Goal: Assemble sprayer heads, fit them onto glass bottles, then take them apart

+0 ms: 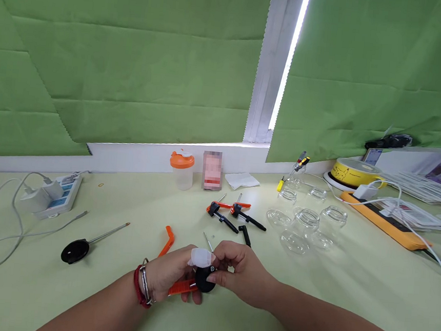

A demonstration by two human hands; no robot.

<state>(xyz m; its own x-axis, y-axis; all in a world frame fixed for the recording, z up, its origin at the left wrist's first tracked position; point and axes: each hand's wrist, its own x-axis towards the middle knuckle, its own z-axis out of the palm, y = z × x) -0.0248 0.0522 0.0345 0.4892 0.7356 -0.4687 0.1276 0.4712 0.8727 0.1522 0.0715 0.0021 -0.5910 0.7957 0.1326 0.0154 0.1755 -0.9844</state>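
Note:
My left hand (170, 274), with a white wrapping on its thumb, is closed round an orange-and-black hand tool whose orange handle (182, 287) sticks out under the palm. The tool's round black head (205, 280) shows between my hands, with a small metal screw near its upper edge. My right hand (240, 273) is closed too, its thumb and fingers pinching at that black head; anything small in the fingertips is hidden. Beyond my hands lie a thin metal rod (208, 241), an orange angled piece (167, 240) and a black angled piece (244, 235).
Two orange-and-black tools (223, 218) lie farther back. Several clear glass jars (305, 229) stand right of them, near an orange power strip (385, 221). On the left are a black round part with a metal shaft (76, 251) and a white power strip (61, 198). An orange-lidded cup (182, 171) stands behind.

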